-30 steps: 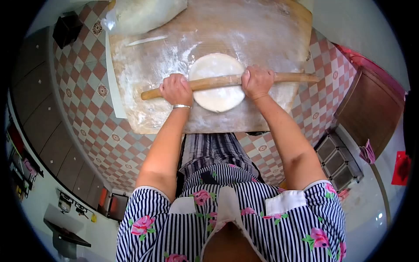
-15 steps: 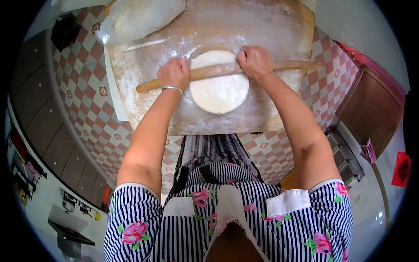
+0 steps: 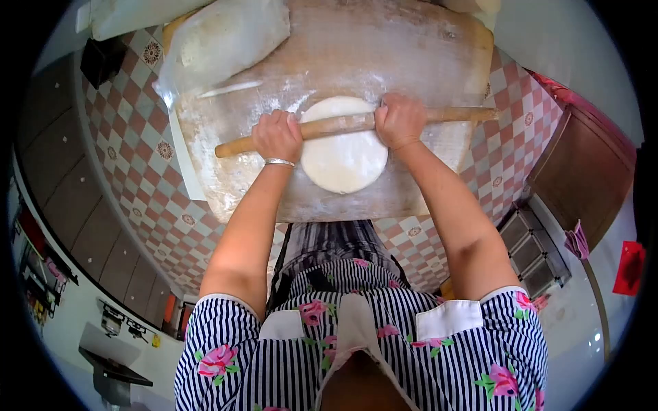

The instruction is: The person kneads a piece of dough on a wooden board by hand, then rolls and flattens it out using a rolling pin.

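Observation:
A long wooden rolling pin point(image 3: 339, 125) lies across the upper part of a flat, round sheet of dough point(image 3: 345, 161), tilted with its right end farther from me. My left hand point(image 3: 277, 134) is wrapped round the pin just left of the dough, a bracelet on its wrist. Gripping the pin at the dough's right edge is my right hand point(image 3: 400, 121), its fingers closed. Beneath everything is a floured wooden board point(image 3: 425, 61), with white flour smeared mostly around the left hand.
A clear plastic bag point(image 3: 226, 44) with pale contents lies at the board's far left. Below the board shows a checkered tile floor point(image 3: 147, 171). A wire rack point(image 3: 534, 240) and a brown wooden panel point(image 3: 582, 171) stand on the right.
The board and dough appear lower in view, as the camera has shifted. Both hands still grip the rolling pin, which lies across the dough's upper part in both frames.

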